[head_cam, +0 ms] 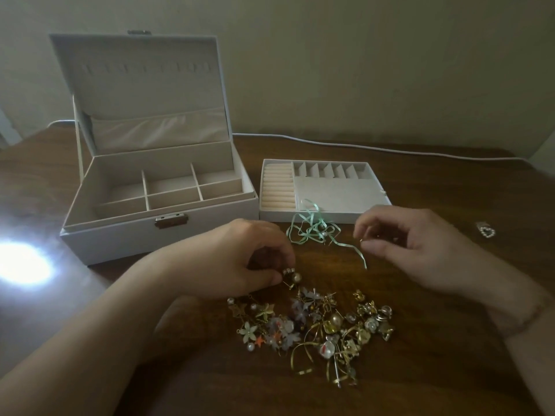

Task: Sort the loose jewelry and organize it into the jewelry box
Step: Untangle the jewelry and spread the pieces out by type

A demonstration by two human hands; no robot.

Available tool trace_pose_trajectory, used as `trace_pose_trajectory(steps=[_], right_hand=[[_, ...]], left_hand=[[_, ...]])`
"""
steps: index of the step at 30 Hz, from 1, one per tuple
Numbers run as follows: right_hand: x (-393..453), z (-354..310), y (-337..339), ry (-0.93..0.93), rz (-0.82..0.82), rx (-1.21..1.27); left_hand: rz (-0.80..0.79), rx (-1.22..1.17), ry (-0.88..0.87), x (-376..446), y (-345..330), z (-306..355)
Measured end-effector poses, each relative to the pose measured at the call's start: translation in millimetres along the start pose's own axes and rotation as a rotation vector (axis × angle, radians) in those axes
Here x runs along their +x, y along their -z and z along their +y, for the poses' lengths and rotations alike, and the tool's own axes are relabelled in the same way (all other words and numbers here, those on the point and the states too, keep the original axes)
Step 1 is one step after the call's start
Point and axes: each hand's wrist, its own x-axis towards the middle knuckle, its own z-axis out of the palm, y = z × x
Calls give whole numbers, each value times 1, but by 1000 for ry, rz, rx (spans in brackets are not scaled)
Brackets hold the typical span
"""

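Observation:
A heap of loose jewelry (pixel 318 325), gold pieces, pearls and small flowers, lies on the dark wooden table near me. My left hand (pixel 240 259) pinches a pearl earring (pixel 292 276) at the heap's far edge. My right hand (pixel 414 247) pinches a small gold piece (pixel 361 240) between thumb and forefinger, just right of a mint green ribbon tangle (pixel 312 232). The white jewelry box (pixel 120 235) stands open at the left, its divided compartments bare. Its removable tray (pixel 339 193) with ring rolls and small slots sits to the right of the box.
A small sparkling heart-shaped piece (pixel 485 230) lies alone at the far right. A white cable (pixel 390 150) runs along the table's back edge by the wall. A bright glare spot (pixel 24 262) falls on the table at the left.

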Motion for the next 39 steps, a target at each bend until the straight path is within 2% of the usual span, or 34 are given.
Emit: trace_pose_trajectory(steps=[3, 8, 14, 20, 39], right_hand=[[-3, 7, 12, 4, -71, -30], [-7, 0, 18, 2, -269, -85], [-10, -1, 20, -27, -406, -274], [-14, -5, 22, -94, -522, -300], [-12, -12, 11, -25, -561, -338]], left_hand=[[48, -17, -105, 4, -9, 8], [-26, 33, -234, 6, -18, 17], [-84, 60, -234, 5, -19, 17], [-104, 30, -225, 4, -15, 19], [-113, -68, -190, 3, -11, 14]])
